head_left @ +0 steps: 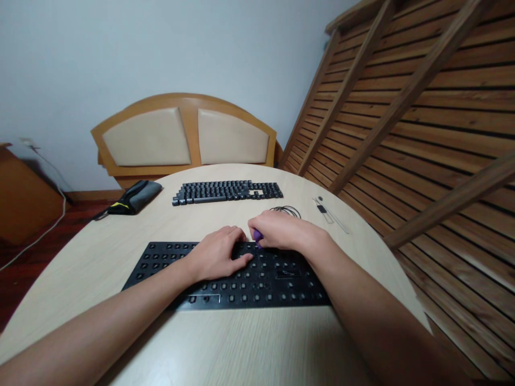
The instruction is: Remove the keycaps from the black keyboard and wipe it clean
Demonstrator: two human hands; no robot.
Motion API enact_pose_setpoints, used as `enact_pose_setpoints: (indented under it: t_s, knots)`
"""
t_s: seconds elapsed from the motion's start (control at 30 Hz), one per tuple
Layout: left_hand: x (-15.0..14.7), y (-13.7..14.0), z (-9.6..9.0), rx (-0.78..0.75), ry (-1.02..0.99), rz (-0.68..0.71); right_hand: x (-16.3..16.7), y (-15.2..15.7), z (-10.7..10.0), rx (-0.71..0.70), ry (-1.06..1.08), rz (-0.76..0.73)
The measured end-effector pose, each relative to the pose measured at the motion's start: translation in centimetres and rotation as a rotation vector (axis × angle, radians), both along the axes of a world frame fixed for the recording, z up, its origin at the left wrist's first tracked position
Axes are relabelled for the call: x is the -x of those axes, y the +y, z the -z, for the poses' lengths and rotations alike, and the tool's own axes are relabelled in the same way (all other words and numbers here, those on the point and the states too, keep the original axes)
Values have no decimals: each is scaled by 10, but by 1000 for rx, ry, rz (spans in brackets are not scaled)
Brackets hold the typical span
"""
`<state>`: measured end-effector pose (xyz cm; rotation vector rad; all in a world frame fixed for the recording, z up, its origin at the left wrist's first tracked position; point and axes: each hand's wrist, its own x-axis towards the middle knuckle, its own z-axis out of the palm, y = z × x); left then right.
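Observation:
A black keyboard base [245, 294] with its keycaps off lies across the near part of the table, rows of switch positions showing. My left hand [221, 252] rests flat on its upper middle, thumb stretched out to the right and the other fingers partly out of sight. Closed in a fist, my right hand [277, 229] grips a purple-handled tool [257, 236] over the base's far edge. The tool's lower end is hard to make out, so its kind is unclear. Beyond both hands, black keycaps [213, 190] are laid out in keyboard order.
Behind my right hand lies a coiled black cable [287, 209]. A wire tool with a black part [322, 209] and a thin rod [336, 217] are at right. A dark pouch [139, 198] sits by the round table's [88, 268] left edge. Wooden slats [402, 123] stand close on the right.

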<state>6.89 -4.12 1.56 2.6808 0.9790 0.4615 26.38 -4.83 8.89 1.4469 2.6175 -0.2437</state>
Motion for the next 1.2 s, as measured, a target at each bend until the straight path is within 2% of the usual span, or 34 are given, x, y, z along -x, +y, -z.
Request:
enact_pose_setpoints:
  t_s: [0.13, 0.23, 0.4, 0.67, 0.93, 1.2]
  knots:
    - [0, 0, -2, 11, 12, -5, -4, 0, -3, -58, -33, 38]
    - [1, 0, -2, 18, 10, -3, -12, 2, -4, -111, 41, 45]
    - [1, 0, -3, 27, 7, 18, -9, 4, 0, 5, 254, -72]
    - [0, 1, -1, 56, 8, -7, -4, 9, 18, -34, 195, -50]
    - [1, 3, 0, 48, -5, -1, -6, 10, 16, 6, 159, -114]
    - [0, 2, -1, 59, -2, -3, -10, 8, 12, 104, 173, -53]
